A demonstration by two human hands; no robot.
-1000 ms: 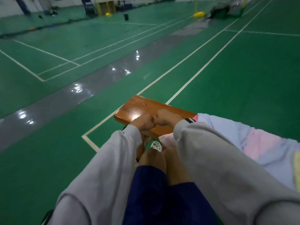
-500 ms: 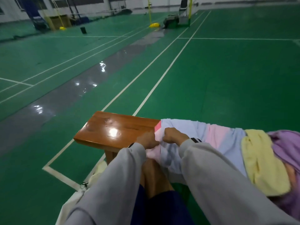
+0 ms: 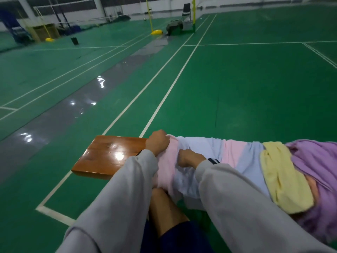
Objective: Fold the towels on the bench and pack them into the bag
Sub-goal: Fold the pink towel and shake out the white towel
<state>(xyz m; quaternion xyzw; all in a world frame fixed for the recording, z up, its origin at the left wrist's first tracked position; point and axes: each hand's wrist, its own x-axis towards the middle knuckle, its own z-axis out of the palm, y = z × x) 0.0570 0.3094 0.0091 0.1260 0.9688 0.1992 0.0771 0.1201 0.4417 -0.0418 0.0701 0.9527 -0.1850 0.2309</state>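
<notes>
Knee: a bare knee [image 3: 164, 207] shows at the bottom between the two arms, with dark blue shorts [image 3: 182, 238] below it.
Sleeves: both arms wear light grey sleeves [image 3: 118, 198] and reach forward to the bench.
Right hand: the right hand [image 3: 187, 157] lies on the striped towel, fingers curled down into the cloth; it seems to pinch a fold, but the fingertips are hidden.
Left hand: the left hand [image 3: 157, 143] is closed as a fist around the pink end of the same towel, at the far edge of the bench.
Striped towel: the striped towel [image 3: 233, 152], pink and pale blue, is spread across the bench, and its near part hangs down over the front edge.
Bench: the wooden bench [image 3: 109, 156] is bare and shiny to the left of the hands.
Other towels: a yellow towel [image 3: 280, 179] lies crumpled on the striped towel's right end, and a purple towel [image 3: 319, 161] touches it further right.
Floor: the green court floor [image 3: 237, 88] with white lines lies behind.
Far end: a chair [image 3: 186, 9] stands beside a yellow post.
</notes>
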